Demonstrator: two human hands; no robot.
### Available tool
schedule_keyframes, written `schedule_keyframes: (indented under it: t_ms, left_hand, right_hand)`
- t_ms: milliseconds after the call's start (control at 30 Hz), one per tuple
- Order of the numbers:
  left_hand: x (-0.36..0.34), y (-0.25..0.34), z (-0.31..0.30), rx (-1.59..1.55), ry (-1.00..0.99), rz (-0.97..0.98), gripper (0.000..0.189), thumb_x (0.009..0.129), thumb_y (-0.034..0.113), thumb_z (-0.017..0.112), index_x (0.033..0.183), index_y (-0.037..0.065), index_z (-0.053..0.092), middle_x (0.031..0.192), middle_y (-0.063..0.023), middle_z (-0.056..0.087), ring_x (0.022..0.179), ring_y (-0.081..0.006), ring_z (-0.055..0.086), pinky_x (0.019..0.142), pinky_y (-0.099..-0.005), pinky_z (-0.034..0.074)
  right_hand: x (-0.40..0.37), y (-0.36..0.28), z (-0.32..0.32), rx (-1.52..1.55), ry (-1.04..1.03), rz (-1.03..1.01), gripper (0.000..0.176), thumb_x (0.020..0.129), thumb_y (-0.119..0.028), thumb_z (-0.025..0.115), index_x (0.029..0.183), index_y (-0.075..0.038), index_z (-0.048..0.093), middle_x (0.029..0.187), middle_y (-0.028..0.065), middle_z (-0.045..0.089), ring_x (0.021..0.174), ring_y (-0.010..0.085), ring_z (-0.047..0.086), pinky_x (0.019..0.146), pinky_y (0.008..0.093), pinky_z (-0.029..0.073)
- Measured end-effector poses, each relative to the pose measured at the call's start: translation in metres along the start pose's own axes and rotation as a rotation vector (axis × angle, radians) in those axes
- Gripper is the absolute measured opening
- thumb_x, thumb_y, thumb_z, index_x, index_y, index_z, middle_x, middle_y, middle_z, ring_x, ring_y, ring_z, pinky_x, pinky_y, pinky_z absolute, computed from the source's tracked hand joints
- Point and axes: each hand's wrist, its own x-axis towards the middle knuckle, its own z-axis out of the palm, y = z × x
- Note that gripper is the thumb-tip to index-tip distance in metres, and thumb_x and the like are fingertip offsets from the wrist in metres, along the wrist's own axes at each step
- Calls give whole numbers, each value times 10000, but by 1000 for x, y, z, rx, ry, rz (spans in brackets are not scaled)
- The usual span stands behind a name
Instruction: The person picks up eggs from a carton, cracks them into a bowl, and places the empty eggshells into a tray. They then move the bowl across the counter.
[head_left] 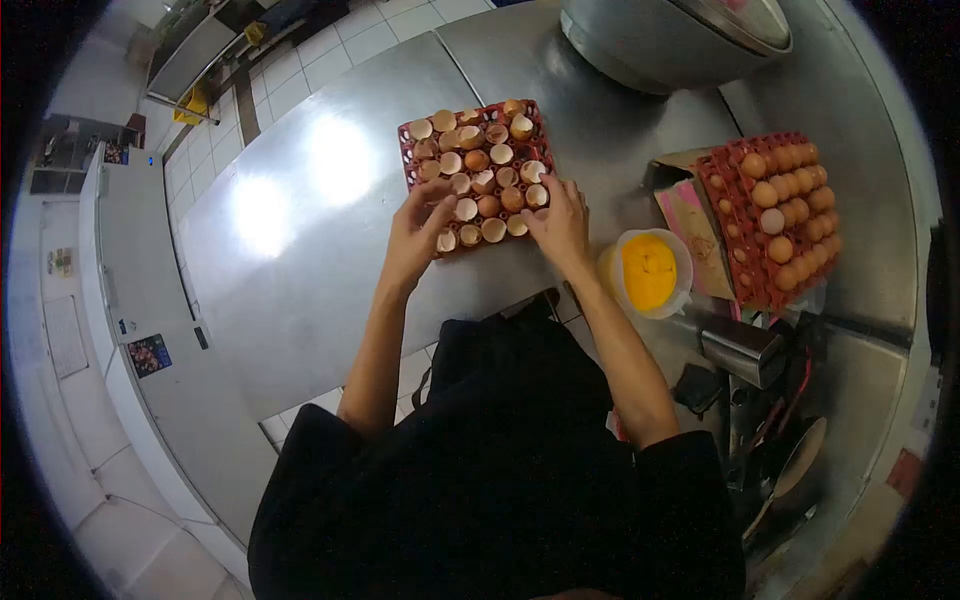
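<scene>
A red egg tray [549, 150] lies on the metal table, its cups filled with cracked, mostly hollow brown eggshells [493, 230]. My left hand [412, 232] is at the tray's left side, with thumb and index finger apart over the shells at that edge. On the opposite side, my right hand [562, 222] has its thumb and fingers spread around the shells at the right edge. Whether either hand bears on the tray itself is hard to see. Close to my right forearm stands a translucent plastic jug [684, 275] holding yellow egg yolks [649, 270].
Stacked red trays of whole brown eggs [790, 215] sit to the right, beside an opened cardboard box [700, 235]. A large metal bowl [640, 50] stands at the back. A metal container [742, 350] and dark utensils lie near the right front. The steel table [350, 270] extends left.
</scene>
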Motion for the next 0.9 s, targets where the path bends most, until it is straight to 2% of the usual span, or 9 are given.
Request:
schedule_keyframes:
  t_ms: [100,133,167,233,300,400,467,667,900]
  left_hand:
    - [-12,-23,-19,-95,74,-67,387,1070,275,735,1368,34,681,1218,-61,729,1122,-152,674,914,-305,563]
    - [-17,-30,-22,-118,105,-94,395,1077,287,726,1364,20,678,1228,-75,717,1043,-142,671,879,-301,557]
    - [-22,-37,-25,-140,135,-122,405,1085,298,717,1361,5,674,1238,-90,704,965,-133,668,844,-298,551]
    - [-29,-48,-27,-158,136,-133,407,1083,290,720,1362,-1,671,1220,-90,704,955,-131,672,844,-298,550]
    - [-30,-55,-30,-181,138,-139,408,1081,281,723,1364,-8,668,1201,-90,705,945,-129,676,844,-299,550]
    - [-32,-63,-34,-152,158,-111,404,1076,260,725,1368,-13,663,1186,-93,709,885,-131,691,832,-299,549]
    - [-31,-64,-41,-129,145,-185,400,1075,250,723,1374,-7,660,1177,-90,714,884,-135,701,833,-304,554]
    - [-24,-86,-47,-47,88,-195,411,1073,274,729,1386,17,659,1149,-91,725,869,-130,693,813,-317,563]
    - [-26,-82,-46,-19,53,-228,441,1072,332,733,1377,20,669,1148,-98,726,877,-135,680,817,-323,561]
  right_hand:
    - [6,-27,20,-40,-123,-194,444,860,-151,834,1260,-37,678,1159,157,685,1173,394,625,1018,536,492]
    - [6,-36,26,-102,-211,-237,398,849,-153,834,1209,-46,702,1151,170,691,1153,380,639,1012,537,483]
    - [7,-41,34,-103,-220,-238,398,849,-153,834,1209,-46,702,1151,170,691,1153,380,639,1012,537,483]
    - [12,-39,59,-275,-236,-243,317,881,-132,780,1178,-43,713,1145,185,699,1138,373,647,986,543,479]
    - [22,-32,76,-369,-178,-310,323,851,-182,829,1099,-36,682,1124,191,666,1092,387,660,925,521,487]
    - [29,-43,79,-448,-228,-188,344,814,-149,844,1088,-35,670,1122,219,665,1018,400,699,876,538,521]
    - [33,-48,82,-517,-298,-142,410,784,-139,847,1120,-13,649,1120,249,661,939,425,725,826,552,553]
    - [39,-50,72,-393,-425,-63,548,773,-180,828,1212,12,563,1099,263,653,919,464,727,792,555,587]
    - [35,-46,57,-312,-228,-102,527,760,-178,831,1186,8,583,1080,230,657,882,447,721,799,545,586]
